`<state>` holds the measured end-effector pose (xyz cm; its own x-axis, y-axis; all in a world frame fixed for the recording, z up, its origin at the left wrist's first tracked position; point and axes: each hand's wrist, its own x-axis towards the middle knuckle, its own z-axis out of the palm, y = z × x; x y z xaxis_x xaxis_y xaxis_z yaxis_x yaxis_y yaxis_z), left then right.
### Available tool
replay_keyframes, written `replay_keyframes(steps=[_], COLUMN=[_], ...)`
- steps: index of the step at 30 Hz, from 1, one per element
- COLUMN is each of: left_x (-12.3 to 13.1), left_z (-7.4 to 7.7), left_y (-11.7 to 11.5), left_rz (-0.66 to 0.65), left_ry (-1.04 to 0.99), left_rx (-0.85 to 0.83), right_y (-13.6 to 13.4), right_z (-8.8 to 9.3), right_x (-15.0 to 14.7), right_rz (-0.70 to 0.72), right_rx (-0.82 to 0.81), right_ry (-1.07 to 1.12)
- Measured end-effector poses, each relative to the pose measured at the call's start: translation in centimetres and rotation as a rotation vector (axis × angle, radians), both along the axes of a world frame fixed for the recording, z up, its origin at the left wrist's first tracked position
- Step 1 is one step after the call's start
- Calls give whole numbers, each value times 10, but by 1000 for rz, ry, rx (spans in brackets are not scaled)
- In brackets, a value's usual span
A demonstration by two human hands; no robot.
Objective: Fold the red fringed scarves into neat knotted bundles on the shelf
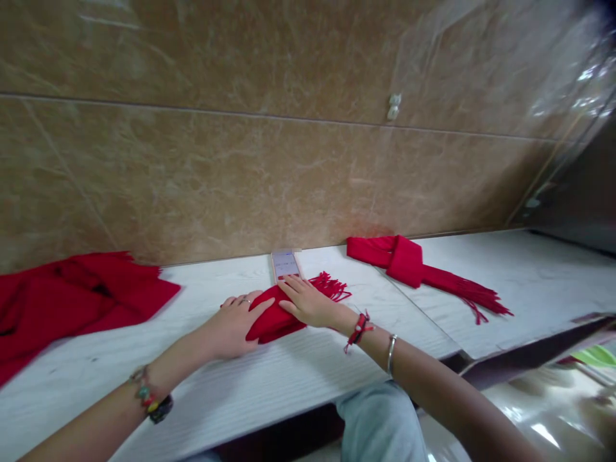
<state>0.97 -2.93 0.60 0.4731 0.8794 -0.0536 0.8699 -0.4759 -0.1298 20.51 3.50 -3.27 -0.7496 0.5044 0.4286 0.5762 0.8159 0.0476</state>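
A folded red scarf (276, 324) with a tasselled end lies on the white wood-grain table in front of me. At its left end, my left hand (239, 326) grips the fabric, thumb on top, with part of the fingers hidden by the cloth. Fingers stretched out, my right hand (308, 303) lies flat on the scarf's upper side, near the red fringe. Just behind that hand is a phone (285, 264) with a lit screen, against the wall.
On the right lies another red scarf (407, 262), folded into a looped knot with its fringe spread. A loose heap of red cloth (81, 298) covers the table's left end. A tiled wall (240, 173) rises behind the white table (202, 398).
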Motion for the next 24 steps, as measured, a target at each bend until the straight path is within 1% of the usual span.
replay_keyframes(steps=[2,5,6,8,10,12,14,17,19,21,22,24], left_x=[-15,-23,-23,-19,-14,-8,-2,9,16,20,21,18], left_z=[1,0,0,0,1,0,-1,-6,-10,-14,-16,-17], left_y=[-5,-3,-1,-1,-3,-8,-13,-18,-18,-15,-13,-7], left_rz=[28,35,18,-37,-112,-162,-157,-64,-1,35,44,52], left_ry=[-9,-20,-21,-14,16,64,103,117,109,95,87,72], left_rx=[-35,-54,-19,112,230,275,283,284,298,324,332,332], right_y=[-1,0,-1,-5,-10,-13,-11,-5,-5,-12,-17,-28], right_z=[4,13,16,21,24,23,20,7,-5,-17,-21,-27], right_x=[-15,-20,-18,-7,7,21,33,46,52,57,59,60], right_rz=[17,66,96,159,195,206,195,125,74,60,65,75], right_rx=[-17,-21,-14,-14,-50,-104,-155,-187,-138,-56,-27,-6], right_ry=[-6,2,10,21,10,-14,-18,59,160,249,263,217])
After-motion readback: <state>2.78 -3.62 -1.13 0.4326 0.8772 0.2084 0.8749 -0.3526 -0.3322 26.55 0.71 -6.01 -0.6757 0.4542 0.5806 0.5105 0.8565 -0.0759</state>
